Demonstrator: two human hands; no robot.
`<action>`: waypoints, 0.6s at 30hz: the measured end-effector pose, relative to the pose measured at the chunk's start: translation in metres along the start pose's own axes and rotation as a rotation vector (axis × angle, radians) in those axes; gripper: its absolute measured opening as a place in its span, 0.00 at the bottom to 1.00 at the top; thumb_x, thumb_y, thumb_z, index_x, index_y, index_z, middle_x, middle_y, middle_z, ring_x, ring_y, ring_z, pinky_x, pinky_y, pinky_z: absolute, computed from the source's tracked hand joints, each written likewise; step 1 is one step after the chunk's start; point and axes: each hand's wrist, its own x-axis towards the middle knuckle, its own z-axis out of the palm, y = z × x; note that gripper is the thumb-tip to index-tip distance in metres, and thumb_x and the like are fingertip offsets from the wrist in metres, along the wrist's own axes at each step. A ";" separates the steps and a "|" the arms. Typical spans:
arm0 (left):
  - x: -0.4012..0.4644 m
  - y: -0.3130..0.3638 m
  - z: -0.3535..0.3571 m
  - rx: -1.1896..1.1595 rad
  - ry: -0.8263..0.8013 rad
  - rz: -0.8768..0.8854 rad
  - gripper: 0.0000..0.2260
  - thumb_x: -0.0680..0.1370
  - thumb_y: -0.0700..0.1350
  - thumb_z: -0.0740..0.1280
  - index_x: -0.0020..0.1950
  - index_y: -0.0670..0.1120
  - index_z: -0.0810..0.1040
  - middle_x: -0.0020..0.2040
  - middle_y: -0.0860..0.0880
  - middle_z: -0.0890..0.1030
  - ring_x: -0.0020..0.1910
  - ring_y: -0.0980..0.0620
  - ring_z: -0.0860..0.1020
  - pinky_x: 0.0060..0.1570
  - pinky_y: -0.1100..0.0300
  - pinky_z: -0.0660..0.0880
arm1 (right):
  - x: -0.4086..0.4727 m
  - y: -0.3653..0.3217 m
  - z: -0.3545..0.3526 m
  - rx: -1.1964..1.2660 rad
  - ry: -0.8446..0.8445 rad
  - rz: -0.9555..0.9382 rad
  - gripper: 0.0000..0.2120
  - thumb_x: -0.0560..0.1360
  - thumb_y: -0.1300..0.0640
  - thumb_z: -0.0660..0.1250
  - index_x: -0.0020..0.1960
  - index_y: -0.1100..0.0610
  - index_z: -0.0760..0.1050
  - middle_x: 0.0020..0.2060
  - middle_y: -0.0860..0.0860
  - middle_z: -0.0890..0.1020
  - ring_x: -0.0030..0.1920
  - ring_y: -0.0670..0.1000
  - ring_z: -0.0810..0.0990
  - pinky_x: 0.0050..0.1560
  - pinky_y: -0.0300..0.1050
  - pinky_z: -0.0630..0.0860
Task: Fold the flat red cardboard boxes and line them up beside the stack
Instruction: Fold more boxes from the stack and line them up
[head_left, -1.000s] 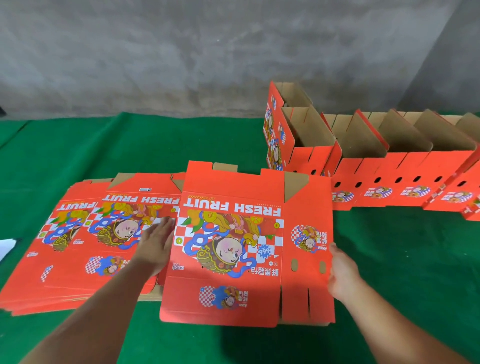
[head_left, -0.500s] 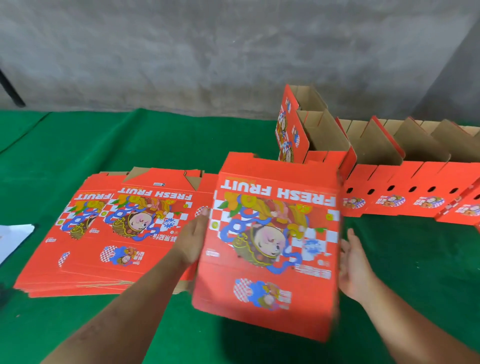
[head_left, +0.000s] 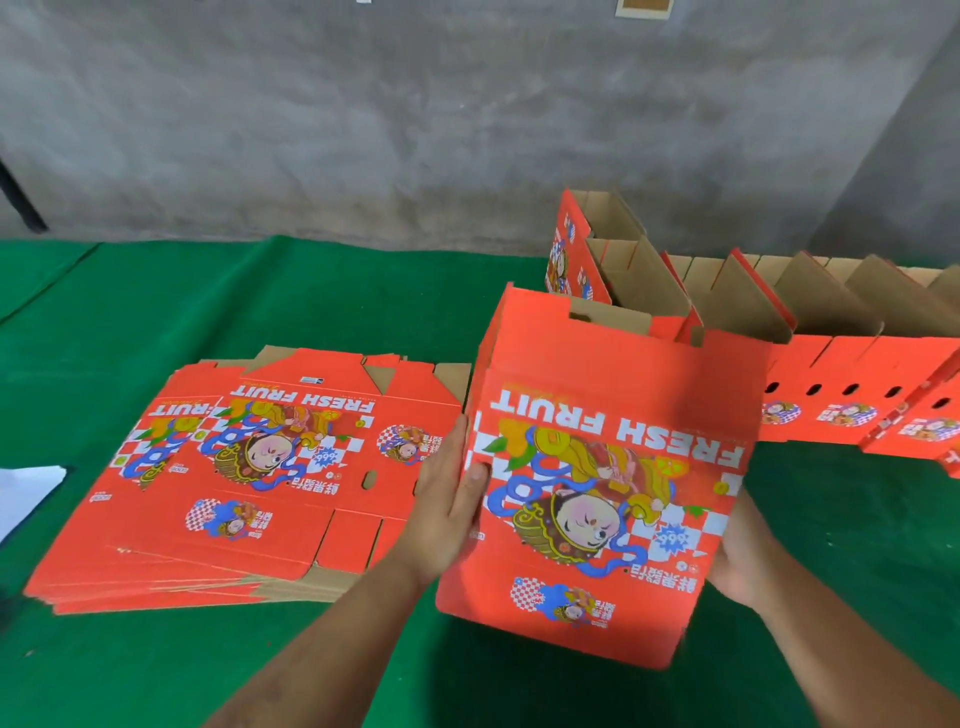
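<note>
I hold one red "FRESH FRUIT" box (head_left: 608, 467) lifted off the green table, tilted toward me and partly opened into a sleeve. My left hand (head_left: 447, 499) grips its left edge, thumb on the printed front. At the box's right edge my right hand (head_left: 737, 556) holds on, its fingers hidden behind the cardboard. The stack of flat red boxes (head_left: 249, 467) lies to the left. A row of folded boxes (head_left: 841, 374) with their brown insides showing runs along the back right, one standing taller (head_left: 576, 254) at its left end.
Green cloth (head_left: 260, 291) covers the table. A white sheet (head_left: 26, 493) lies at the left edge. A grey concrete wall (head_left: 415, 130) rises right behind the table. Bare green cloth shows in front of the folded row at the right.
The top box has come off the stack, moved right and risen between both hands. It has gone from lying flat to standing tilted and partly opened.
</note>
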 end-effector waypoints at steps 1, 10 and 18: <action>-0.005 -0.005 0.001 0.067 -0.020 0.002 0.30 0.84 0.67 0.50 0.85 0.59 0.54 0.77 0.58 0.68 0.77 0.59 0.59 0.76 0.62 0.60 | -0.003 -0.003 0.000 0.025 -0.064 -0.017 0.28 0.82 0.38 0.60 0.71 0.57 0.74 0.67 0.60 0.80 0.65 0.66 0.80 0.67 0.73 0.72; -0.050 -0.044 0.029 -0.163 -0.202 -0.260 0.38 0.77 0.70 0.68 0.80 0.71 0.49 0.73 0.66 0.71 0.76 0.67 0.61 0.79 0.47 0.61 | -0.019 0.052 0.017 0.094 0.297 -0.057 0.36 0.81 0.28 0.47 0.71 0.52 0.74 0.62 0.51 0.84 0.63 0.54 0.81 0.61 0.54 0.76; -0.017 0.023 0.003 -0.483 0.164 -0.193 0.41 0.72 0.74 0.68 0.81 0.68 0.54 0.79 0.69 0.62 0.78 0.67 0.63 0.80 0.47 0.62 | -0.015 0.008 0.002 0.111 0.328 -0.172 0.26 0.81 0.31 0.47 0.77 0.33 0.63 0.58 0.40 0.83 0.61 0.44 0.80 0.71 0.50 0.65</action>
